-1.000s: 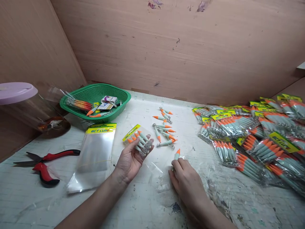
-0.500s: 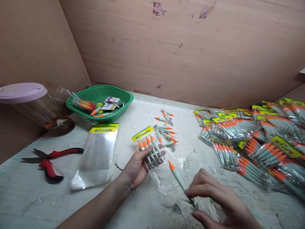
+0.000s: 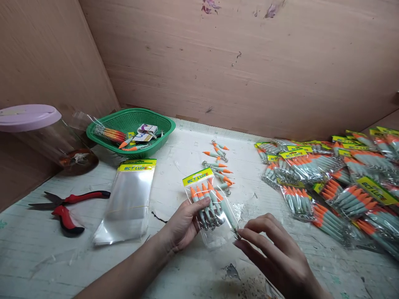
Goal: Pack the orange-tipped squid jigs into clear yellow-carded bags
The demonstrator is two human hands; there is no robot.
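Observation:
My left hand [image 3: 183,224] grips a clear plastic bag [image 3: 207,205] with a yellow "BCT LURE" header, several orange-tipped pale green squid lures inside. My right hand [image 3: 274,253] pinches the hooked tail end of one more lure [image 3: 226,209], whose body lies inside the open bottom of the bag, beside the others. Just behind the bag lies a loose heap of the same lures [image 3: 220,164] on the white table.
A stack of empty header bags [image 3: 129,199] lies left of my hands, red-handled pliers [image 3: 64,207] further left. A green basket [image 3: 131,131] with lures and cards and a clear jar with a pink lid [image 3: 37,133] stand behind. Many filled packs [image 3: 336,178] cover the right side.
My right hand picked a lure off the table, lifted it, and slid it tip-first into the bag. My left hand turned the bag upright and shifted it rightwards.

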